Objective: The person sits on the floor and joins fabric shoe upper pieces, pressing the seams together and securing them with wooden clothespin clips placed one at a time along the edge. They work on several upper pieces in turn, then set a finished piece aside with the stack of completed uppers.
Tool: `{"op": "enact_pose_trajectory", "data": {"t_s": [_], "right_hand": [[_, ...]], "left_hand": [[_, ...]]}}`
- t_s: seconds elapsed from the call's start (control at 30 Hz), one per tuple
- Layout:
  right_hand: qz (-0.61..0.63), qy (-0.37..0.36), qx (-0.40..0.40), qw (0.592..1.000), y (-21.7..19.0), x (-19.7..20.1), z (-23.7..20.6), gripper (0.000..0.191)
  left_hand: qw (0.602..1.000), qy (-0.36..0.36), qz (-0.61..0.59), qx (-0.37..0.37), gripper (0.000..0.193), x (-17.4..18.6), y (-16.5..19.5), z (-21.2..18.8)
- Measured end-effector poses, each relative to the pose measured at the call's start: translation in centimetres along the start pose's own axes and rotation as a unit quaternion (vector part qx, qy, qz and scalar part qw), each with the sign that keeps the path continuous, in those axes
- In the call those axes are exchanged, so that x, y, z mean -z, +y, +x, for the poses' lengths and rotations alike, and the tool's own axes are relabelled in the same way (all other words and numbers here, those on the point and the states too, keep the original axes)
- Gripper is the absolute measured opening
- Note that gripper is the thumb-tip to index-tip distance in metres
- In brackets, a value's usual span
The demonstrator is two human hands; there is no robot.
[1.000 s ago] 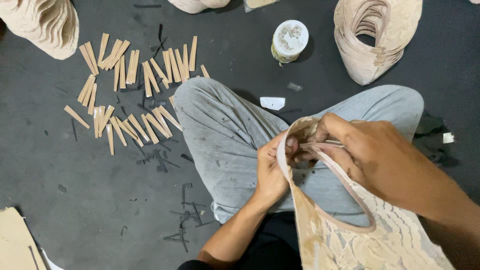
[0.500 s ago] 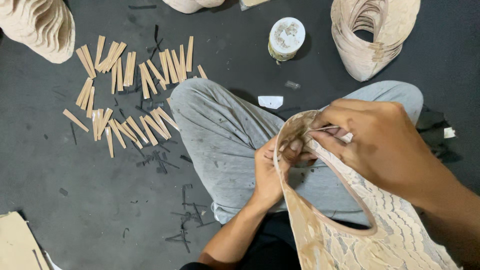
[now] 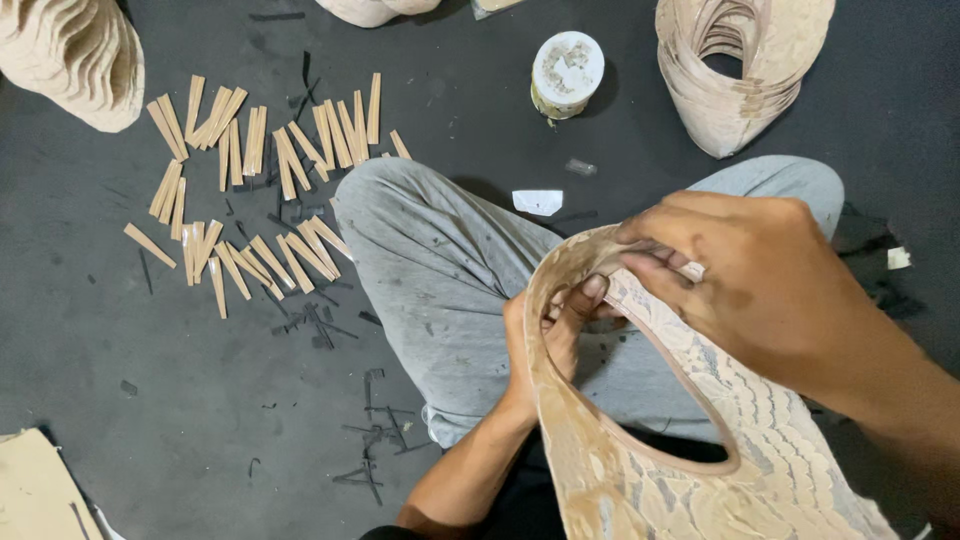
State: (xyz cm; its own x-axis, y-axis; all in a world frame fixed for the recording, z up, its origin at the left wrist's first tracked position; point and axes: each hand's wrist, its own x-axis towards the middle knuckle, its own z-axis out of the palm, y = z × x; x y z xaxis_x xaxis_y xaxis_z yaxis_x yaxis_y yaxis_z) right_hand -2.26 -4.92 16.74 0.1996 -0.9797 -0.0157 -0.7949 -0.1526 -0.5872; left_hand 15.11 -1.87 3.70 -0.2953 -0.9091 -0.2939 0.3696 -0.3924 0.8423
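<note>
Fingers of both the left hand (image 3: 550,335) and right hand (image 3: 745,270) pinch the curved, layered pale wooden shell (image 3: 660,470); many loose tan wooden strips (image 3: 250,190) lie unused.

Layered wooden shell piece (image 3: 640,470) fills lower right of frame, resting over the person's crossed legs (image 3: 450,270) at centre. Left hand (image 3: 545,340) sits inside the piece's opening, fingers on its upper rim; right hand (image 3: 760,280) lies on the same rim from the right, just above the left. Scattered wooden sticks (image 3: 250,190) on the floor (image 3: 200,400), upper left, left of the knee. Round tin (image 3: 566,72) at top centre, behind the legs. Stacked shell forms (image 3: 740,70) upper right; another stack (image 3: 75,60) in the upper left corner. Flat board (image 3: 35,495) lower left corner.
</note>
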Motion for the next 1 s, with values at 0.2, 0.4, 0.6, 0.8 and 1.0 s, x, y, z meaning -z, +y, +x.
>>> {"op": "enact_pose_trajectory", "data": {"t_s": [0.2,0.4,0.6,0.8,1.0], "right_hand": [[-0.009,0.012,0.013,1.000,-0.2,0.4,-0.1,0.020],[0.004,0.007,0.034,0.999,-0.6,0.7,0.2,0.018],[0.030,0.004,0.037,0.999,-0.1,0.6,0.0,0.018],[0.065,-0.060,0.001,0.996,0.1,0.1,-2.2,0.033],[0.034,-0.120,-0.034,0.992,0.6,-0.1,-3.2,0.026]], "left_hand": [[1.000,0.010,-0.009,0.009,0.029,0.0,-0.6,0.1],[0.999,0.016,0.021,0.045,0.022,0.5,-2.0,-0.3],[0.998,0.034,0.031,0.036,0.021,-0.1,-1.6,0.2],[0.998,0.010,0.053,0.033,0.023,-0.2,0.2,-0.1],[0.990,0.050,0.131,-0.001,0.023,-0.1,-0.5,0.1]]}}
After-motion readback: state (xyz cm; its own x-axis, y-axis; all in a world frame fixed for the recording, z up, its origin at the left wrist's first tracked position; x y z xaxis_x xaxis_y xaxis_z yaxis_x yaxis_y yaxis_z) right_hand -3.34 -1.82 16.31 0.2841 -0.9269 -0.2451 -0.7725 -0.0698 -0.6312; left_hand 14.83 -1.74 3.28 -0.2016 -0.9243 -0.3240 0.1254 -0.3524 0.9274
